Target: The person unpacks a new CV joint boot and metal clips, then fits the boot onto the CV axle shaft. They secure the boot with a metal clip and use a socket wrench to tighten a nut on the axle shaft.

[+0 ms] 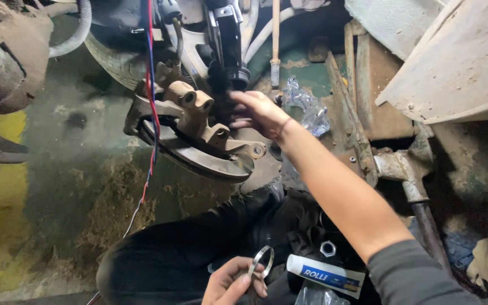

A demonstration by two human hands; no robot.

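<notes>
My right hand (258, 112) reaches forward under the vehicle and grips a black rubber boot (228, 85) on the suspension joint, just beside the rusty steering knuckle (199, 121). My left hand (234, 281) rests low over my dark trouser leg (176, 254) and holds a thin metal band clamp (262, 261) between its fingers. A white tube with a blue label (326, 275) and a steel nut (327, 248) lie on black cloth next to my left hand.
A brake dust shield (190, 155) curves under the knuckle, with red and blue wires (152, 96) hanging in front. Crumpled clear plastic (306, 104) lies behind my right hand. A rusty jack handle (419, 197) stands at right. The floor (80, 186) is grimy green and yellow.
</notes>
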